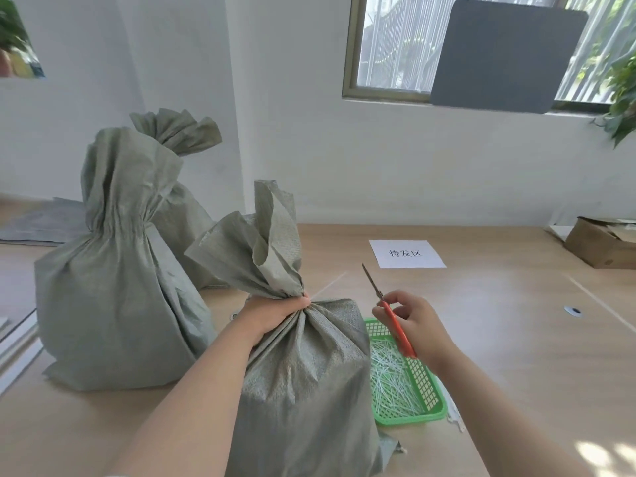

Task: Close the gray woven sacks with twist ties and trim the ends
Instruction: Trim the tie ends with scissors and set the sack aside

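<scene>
Left hand [275, 313] grips neck of near sack [303, 383]; white tie [327, 287] sticks out. Right hand [413, 325] holds scissors [389, 311] above green basket [430, 397].

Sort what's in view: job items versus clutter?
Job: front sack, neck gripped by left hand; scissors in right hand; tie tail; green basket of ties; left sack, rear sack, both cinched.
Lying about: paper sign, cardboard box, gray board, plant.

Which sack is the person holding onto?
The front sack, nearest the camera: the left hand grips its neck. The middle sack and back sack stand untouched.
</scene>
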Demonstrator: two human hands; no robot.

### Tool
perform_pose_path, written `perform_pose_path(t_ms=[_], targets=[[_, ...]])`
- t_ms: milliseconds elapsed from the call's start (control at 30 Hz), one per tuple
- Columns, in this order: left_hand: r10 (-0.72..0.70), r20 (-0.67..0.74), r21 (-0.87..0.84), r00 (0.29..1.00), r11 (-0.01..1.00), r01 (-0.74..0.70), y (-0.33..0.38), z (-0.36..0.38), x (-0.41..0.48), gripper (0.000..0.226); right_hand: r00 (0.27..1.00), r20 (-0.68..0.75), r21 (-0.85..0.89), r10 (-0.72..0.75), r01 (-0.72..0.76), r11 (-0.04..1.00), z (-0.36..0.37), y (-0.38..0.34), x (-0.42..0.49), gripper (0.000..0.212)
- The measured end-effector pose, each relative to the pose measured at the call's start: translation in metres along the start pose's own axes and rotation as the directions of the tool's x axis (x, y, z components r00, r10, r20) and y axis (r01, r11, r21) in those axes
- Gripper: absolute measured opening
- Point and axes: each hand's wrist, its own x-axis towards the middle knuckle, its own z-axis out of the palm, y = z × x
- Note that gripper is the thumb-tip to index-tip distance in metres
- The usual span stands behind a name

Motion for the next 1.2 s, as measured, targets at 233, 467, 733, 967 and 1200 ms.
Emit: perform_pose_path(t_ms=[233, 467, 733, 967, 1200], targets=[[0.076, 0.046, -0.043, 0.996, 0.996, -0.074, 0.008, -0.001, 0.002, 0.017, 0.964, 0.243, -0.025, 0.110, -0.108, 0.994, 0.013, -0.041, 0.004, 0.024], [0.010, -0.039, -0.104, 0.999, 0.994, -0.014, 0.003, 0.001, 0.006, 0.043, 0.922, 0.314, -0.093, 0.228, -0.209, 0.973, 0.028, -0.058, 0.005, 0.033], [-0.012, -0.059, -0.145, 0.998, 0.989, 0.003, 0.005, 0.006, 0.002, 0.035, 0.828, 0.425, -0.083, 0.365, -0.366, 0.927, 0.038, -0.079, 0.001, 0.032], [-0.007, -0.040, -0.169, 0.999, 0.986, 0.000, -0.001, 0.006, -0.002, 0.050, 0.839, 0.359, -0.087, 0.409, -0.406, 0.910, 0.050, -0.080, -0.005, 0.029], [0.013, -0.018, -0.125, 1.000, 0.992, -0.015, -0.007, 0.007, -0.006, 0.067, 0.852, 0.343, -0.083, 0.396, -0.392, 0.916, 0.059, -0.079, -0.013, 0.025]])
